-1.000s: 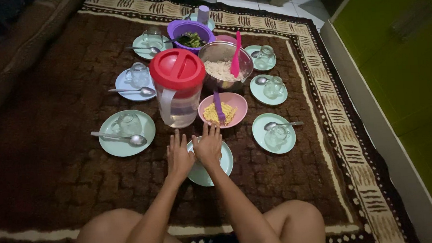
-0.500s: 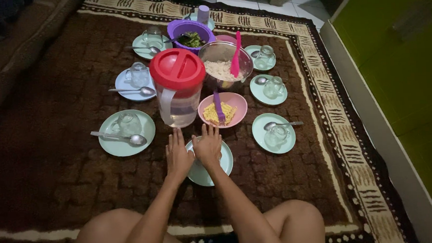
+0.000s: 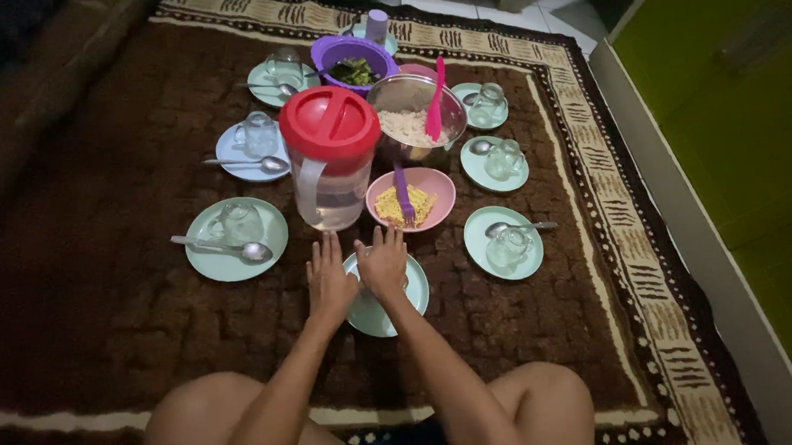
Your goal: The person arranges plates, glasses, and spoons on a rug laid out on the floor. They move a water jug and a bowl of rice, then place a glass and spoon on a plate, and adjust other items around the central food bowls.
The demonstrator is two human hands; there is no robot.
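Observation:
I sit on a brown patterned carpet with a meal laid out before me. My left hand rests flat, fingers apart, on the left rim of a pale green plate directly in front of me. My right hand lies flat on top of the same plate and hides what stands on it. Just beyond my fingers are a clear jug with a red lid and a pink bowl of yellow noodles with a purple fork in it.
Several pale green and blue plates with upturned glasses and spoons ring the food, such as the ones at left and right. A metal bowl of rice and a purple bowl of greens stand farther back. A green cabinet lines the right.
Both hands have stayed on the near plate. The view has shifted slightly, nothing else has moved.

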